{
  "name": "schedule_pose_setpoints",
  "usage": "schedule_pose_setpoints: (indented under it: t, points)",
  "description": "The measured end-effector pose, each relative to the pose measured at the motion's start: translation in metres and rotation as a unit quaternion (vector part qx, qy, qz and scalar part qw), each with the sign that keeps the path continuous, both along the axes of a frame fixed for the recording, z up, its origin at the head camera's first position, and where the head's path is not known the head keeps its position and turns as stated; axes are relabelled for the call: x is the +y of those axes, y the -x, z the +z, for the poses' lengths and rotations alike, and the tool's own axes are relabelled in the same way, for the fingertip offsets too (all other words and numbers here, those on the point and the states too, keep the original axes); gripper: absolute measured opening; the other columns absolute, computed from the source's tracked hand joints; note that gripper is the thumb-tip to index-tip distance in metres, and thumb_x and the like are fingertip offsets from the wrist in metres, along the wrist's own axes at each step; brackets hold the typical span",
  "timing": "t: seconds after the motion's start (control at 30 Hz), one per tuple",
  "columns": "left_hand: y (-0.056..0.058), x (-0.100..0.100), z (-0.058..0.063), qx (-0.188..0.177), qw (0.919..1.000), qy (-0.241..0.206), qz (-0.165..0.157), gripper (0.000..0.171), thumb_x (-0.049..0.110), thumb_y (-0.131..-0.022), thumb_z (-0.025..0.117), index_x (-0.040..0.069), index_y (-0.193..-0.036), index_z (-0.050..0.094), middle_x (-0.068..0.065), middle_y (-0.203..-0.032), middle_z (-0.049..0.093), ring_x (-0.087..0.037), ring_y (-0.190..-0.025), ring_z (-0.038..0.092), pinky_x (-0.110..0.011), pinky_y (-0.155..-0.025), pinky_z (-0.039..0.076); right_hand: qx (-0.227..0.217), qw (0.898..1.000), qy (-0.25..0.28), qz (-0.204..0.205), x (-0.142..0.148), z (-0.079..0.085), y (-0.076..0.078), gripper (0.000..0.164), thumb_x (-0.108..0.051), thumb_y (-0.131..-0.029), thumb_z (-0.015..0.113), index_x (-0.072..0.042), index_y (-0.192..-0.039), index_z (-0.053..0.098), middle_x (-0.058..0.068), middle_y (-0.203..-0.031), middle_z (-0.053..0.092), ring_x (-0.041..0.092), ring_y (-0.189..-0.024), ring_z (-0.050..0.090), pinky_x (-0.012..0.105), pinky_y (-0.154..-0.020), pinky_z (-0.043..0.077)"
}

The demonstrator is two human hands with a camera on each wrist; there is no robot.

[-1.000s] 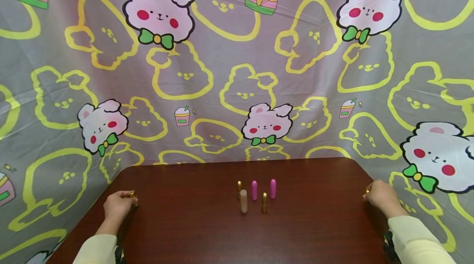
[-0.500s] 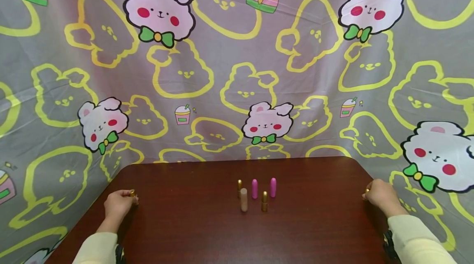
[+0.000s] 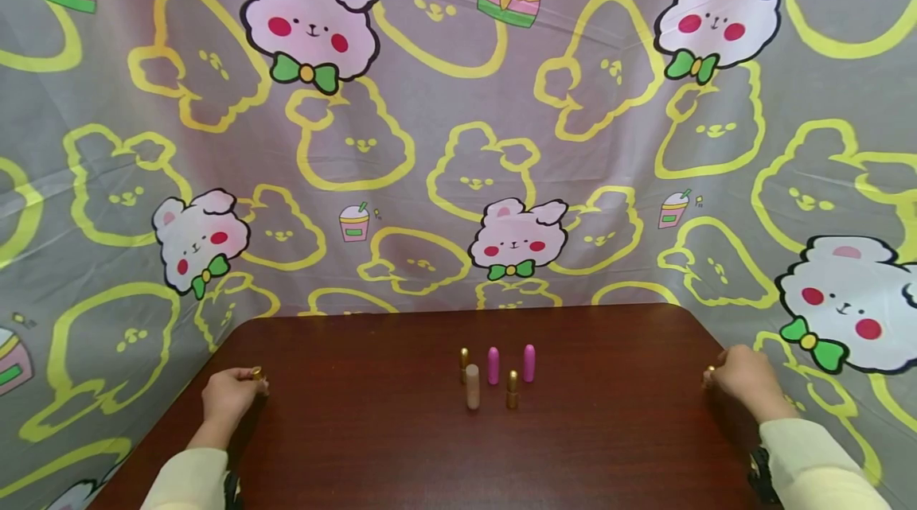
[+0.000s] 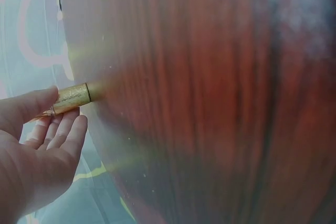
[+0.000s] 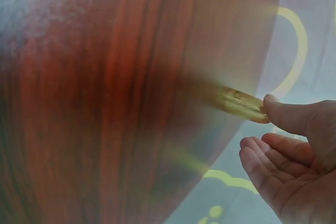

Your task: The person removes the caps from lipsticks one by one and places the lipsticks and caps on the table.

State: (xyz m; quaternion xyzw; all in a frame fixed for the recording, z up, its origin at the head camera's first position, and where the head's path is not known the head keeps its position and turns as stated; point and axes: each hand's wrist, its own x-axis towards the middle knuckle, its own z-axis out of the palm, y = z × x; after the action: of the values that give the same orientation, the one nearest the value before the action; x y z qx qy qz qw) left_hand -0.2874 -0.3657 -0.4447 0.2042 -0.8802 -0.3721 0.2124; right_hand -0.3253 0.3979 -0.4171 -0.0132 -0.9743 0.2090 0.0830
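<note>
At the table's left side my left hand (image 3: 231, 400) pinches a small gold lipstick tube (image 4: 72, 98) between thumb and fingers, its lower end close over the wood. Over on the right side, my right hand (image 3: 749, 383) holds a similar gold lipstick tube (image 5: 244, 106); the thumb lies on its near end and the other fingers are loosely bent below. Mid-table stand two gold lipstick tubes, one at the front (image 3: 513, 391) and another (image 3: 464, 363) partly hidden behind a tan tube (image 3: 473, 388). Two pink round-topped tubes, a left one (image 3: 493, 366) and a right one (image 3: 529, 364), stand beside them.
The dark red-brown wooden table (image 3: 358, 438) has rounded far corners. Behind it and along both sides hangs a grey curtain (image 3: 401, 112) printed with rabbits and yellow outlines. Both hands are near the table's side edges.
My right forearm and hand have shifted very slightly to the right. The left hand and the standing tubes have kept their places.
</note>
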Motion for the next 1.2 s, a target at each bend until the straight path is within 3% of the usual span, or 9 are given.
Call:
schedule_pose_setpoints:
  t: [0.17,0.27,0.37,0.53,0.67,1.2]
  points:
    - [-0.002,0.0,0.0,-0.005,0.9999,-0.013,0.002,0.025,0.004,-0.077,0.073,-0.016,-0.092,0.068,-0.026,-0.087,0.068,-0.046,-0.09,0.057,-0.055,-0.076,0.046,0.026,1.0,0.003,-0.015,-0.008,0.01,-0.001,0.042,-0.01,-0.081,0.074,0.025,-0.097,0.058,0.039,-0.091,0.06,0.052,-0.08,0.058,0.057,-0.068,0.049]
    - [-0.003,0.0,0.0,-0.008,0.9997,-0.024,0.007,0.026,0.004,-0.077,0.074,-0.016,-0.093,0.068,-0.026,-0.088,0.068,-0.047,-0.093,0.055,-0.056,-0.077,0.045,0.043,0.999,0.0,-0.024,-0.019,0.016,-0.001,0.046,-0.01,-0.081,0.074,0.026,-0.102,0.056,0.041,-0.097,0.059,0.052,-0.081,0.059,0.057,-0.068,0.049]
    - [-0.003,0.001,0.001,-0.007,0.9992,-0.037,0.014,0.027,0.004,-0.077,0.074,-0.016,-0.094,0.068,-0.028,-0.09,0.068,-0.047,-0.094,0.055,-0.057,-0.077,0.045,0.053,0.998,0.01,-0.025,-0.035,0.02,-0.003,0.047,-0.009,-0.084,0.073,0.026,-0.109,0.054,0.04,-0.097,0.06,0.047,-0.073,0.061,0.052,-0.061,0.051]
    - [-0.004,0.001,0.002,-0.003,0.999,-0.041,0.016,0.028,0.005,-0.076,0.075,-0.016,-0.093,0.068,-0.028,-0.092,0.067,-0.047,-0.093,0.055,-0.057,-0.076,0.044,0.079,0.997,0.027,-0.003,-0.065,0.022,-0.006,0.047,-0.008,-0.085,0.072,0.023,-0.116,0.053,0.038,-0.102,0.061,0.046,-0.079,0.063,0.05,-0.063,0.053]
    - [-0.003,0.001,0.001,0.0,0.999,-0.041,0.021,0.027,0.006,-0.076,0.075,-0.015,-0.091,0.068,-0.028,-0.09,0.068,-0.046,-0.093,0.055,-0.056,-0.077,0.044,0.098,0.994,0.031,0.034,-0.087,0.022,-0.006,0.045,-0.008,-0.083,0.074,0.02,-0.114,0.057,0.036,-0.108,0.061,0.048,-0.091,0.062,0.053,-0.071,0.053]
    - [-0.003,-0.001,0.0,-0.001,0.9989,-0.037,0.028,0.03,0.008,-0.077,0.078,-0.015,-0.095,0.069,-0.029,-0.094,0.067,-0.045,-0.093,0.054,-0.054,-0.076,0.044,0.101,0.981,0.083,0.14,-0.16,0.021,-0.016,0.036,-0.005,-0.081,0.077,0.011,-0.111,0.065,0.021,-0.1,0.069,0.034,-0.089,0.068,0.044,-0.072,0.056]
